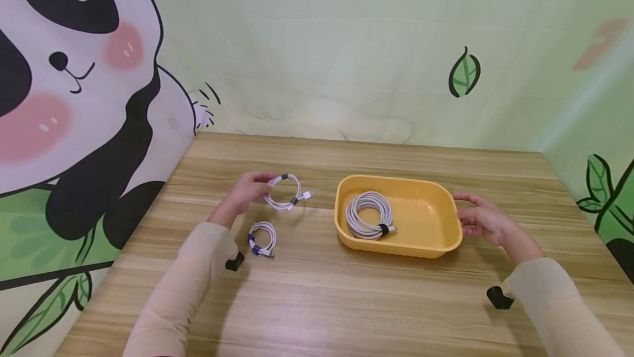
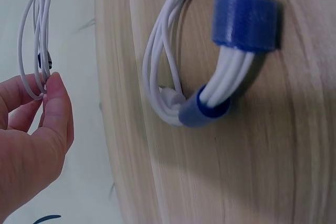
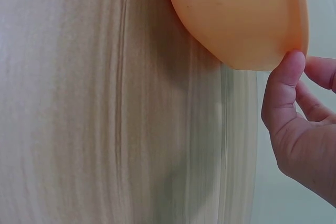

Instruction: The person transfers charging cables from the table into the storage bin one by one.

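Pinching white cable (image 1: 299, 188) in left grip (image 1: 246, 191), looped out to its right | holding tray (image 1: 402, 249) with right grip (image 1: 486, 222) | likely light, springy, apt to splay | best held by 1 of 2 black ties (image 1: 295, 201)

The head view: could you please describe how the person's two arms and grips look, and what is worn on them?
The left sleeve and the right sleeve are long, cream-coloured and plain. A small black block shows near the end of the left one, and a second black block near the end of the other. The left grip and the right grip wear no gloves.
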